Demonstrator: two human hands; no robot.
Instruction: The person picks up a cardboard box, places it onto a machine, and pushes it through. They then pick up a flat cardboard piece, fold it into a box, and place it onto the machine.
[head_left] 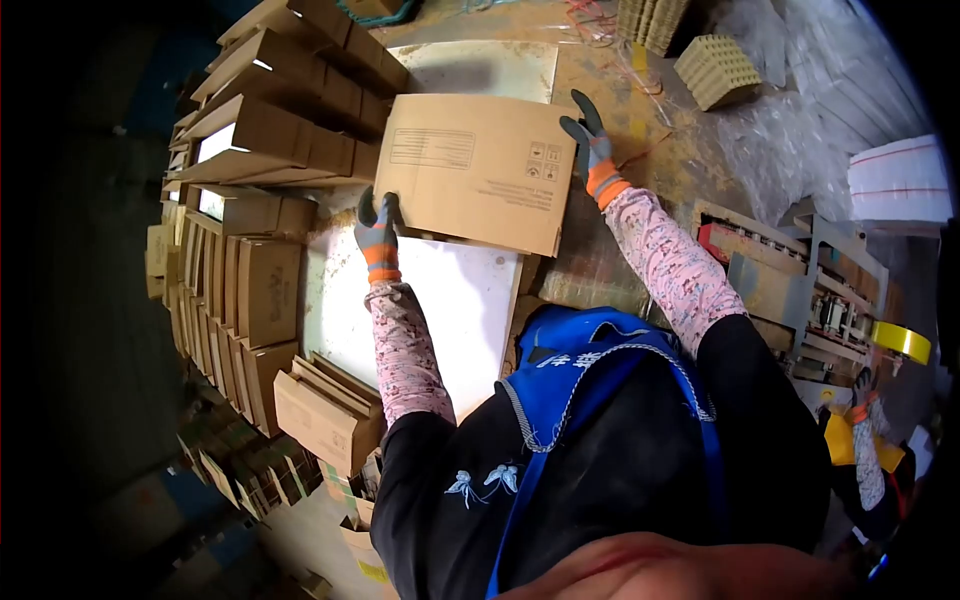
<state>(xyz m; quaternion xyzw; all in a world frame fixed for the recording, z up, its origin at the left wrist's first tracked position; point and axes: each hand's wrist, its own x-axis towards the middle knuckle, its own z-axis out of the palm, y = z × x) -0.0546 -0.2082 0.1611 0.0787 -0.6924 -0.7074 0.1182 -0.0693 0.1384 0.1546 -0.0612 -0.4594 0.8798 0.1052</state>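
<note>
A brown cardboard box (480, 170) with printed text and handling symbols lies between my two hands, its broad printed face turned up toward me. At its near left corner is my left hand (378, 228), in a grey and orange glove, closed on the edge with the thumb over the face. My right hand (592, 145), gloved alike, is at the box's right edge. Its thumb touches the face side while the other fingers stretch along the outside. Beneath the box is a white tabletop (420, 310). The underside of the box is hidden.
Rows of cardboard boxes (268, 290) stand along the left, some with open flaps (290, 135). Smaller cartons (325, 415) sit at the table's near left. On the right are machinery (800, 290), yellow tape (900, 342), clear plastic wrap (770, 150) and another person's gloved hand (862, 395).
</note>
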